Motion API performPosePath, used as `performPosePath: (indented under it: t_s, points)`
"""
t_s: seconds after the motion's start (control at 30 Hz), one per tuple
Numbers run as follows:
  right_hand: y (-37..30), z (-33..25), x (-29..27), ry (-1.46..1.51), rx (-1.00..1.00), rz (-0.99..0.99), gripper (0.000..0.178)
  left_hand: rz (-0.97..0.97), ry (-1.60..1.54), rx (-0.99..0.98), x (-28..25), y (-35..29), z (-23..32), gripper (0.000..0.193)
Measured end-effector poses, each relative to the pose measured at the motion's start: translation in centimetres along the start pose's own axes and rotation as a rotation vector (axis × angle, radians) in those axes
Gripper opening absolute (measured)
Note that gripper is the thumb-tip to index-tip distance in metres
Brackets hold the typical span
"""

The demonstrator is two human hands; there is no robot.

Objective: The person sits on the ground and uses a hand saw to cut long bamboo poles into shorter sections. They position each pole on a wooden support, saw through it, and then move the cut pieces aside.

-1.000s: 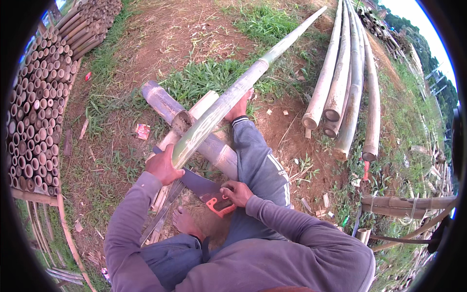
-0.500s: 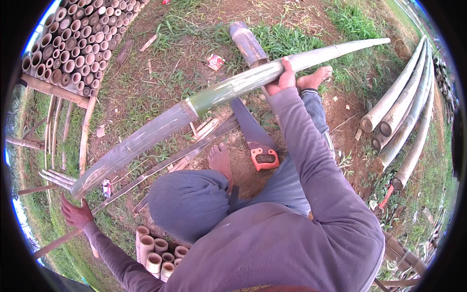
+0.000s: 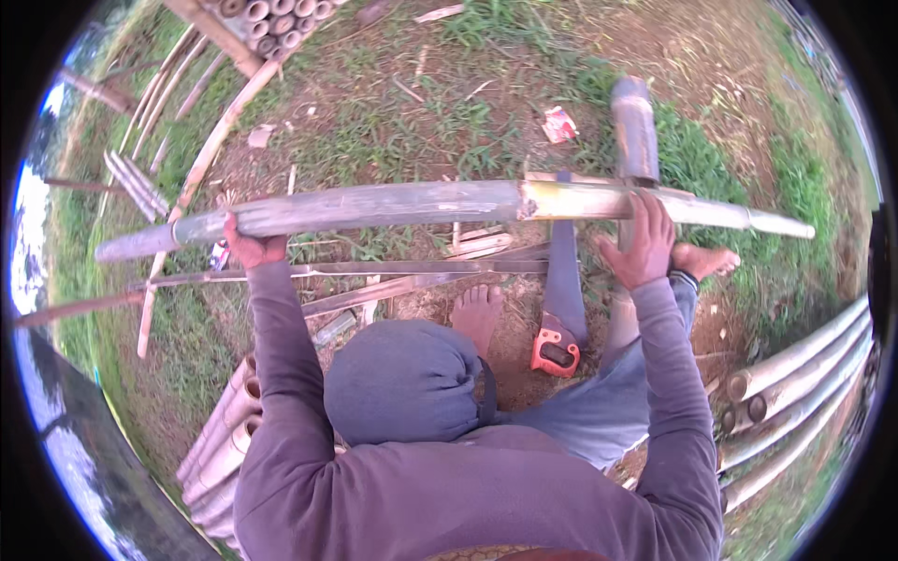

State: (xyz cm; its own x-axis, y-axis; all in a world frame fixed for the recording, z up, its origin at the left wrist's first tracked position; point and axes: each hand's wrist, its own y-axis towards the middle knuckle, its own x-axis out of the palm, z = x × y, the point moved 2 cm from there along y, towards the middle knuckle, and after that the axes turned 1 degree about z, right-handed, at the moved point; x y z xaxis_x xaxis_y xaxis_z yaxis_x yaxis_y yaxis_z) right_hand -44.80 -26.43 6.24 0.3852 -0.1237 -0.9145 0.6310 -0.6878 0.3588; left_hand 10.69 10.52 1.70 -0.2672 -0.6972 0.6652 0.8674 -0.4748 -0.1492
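Note:
A long bamboo pole [image 3: 393, 206] lies level across the view in front of me. My left hand [image 3: 254, 245] grips it near its left end, fingers wrapped underneath. Further along, my right hand [image 3: 645, 245] is closed over the pole, fingers on top and thumb on the near side. Beneath that hand the pole crosses a thicker bamboo piece [image 3: 636, 126], which points away from me. A handsaw [image 3: 565, 280] with an orange handle stands between my legs, blade upward, its tip partly hidden behind the pole.
Cut bamboo lengths [image 3: 220, 449] are stacked at the near left. Several long poles [image 3: 795, 383] lie at the right. More cut tubes [image 3: 281, 21] sit in a rack at the far left. Split bamboo strips [image 3: 412, 269] lie on the ground by my bare foot [image 3: 477, 313].
The pole has swung from a slant to nearly level, and its green section has turned out of sight. My left hand, open beside its end before, now grips it. My view has shifted left.

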Motion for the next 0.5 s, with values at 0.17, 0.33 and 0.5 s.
performPosePath:
  t_s: [0.17, 0.33, 0.5]
  points:
    - [2.5, 10.1, 6.6, -0.137, -0.057, -0.199, 0.095, 0.102, -0.206, 0.125, 3.1, 6.2, -1.3, 0.054]
    - [6.0, 6.1, 6.8, -0.105, -0.341, -0.201, 0.073, 0.364, -0.156, 0.124, -1.4, 8.4, -1.5, 0.060]
    - [8.6, -1.6, 6.5, 0.002, -0.461, -0.174, 0.077, 0.588, 0.063, -0.104, -5.1, 8.5, -4.5, 0.074]
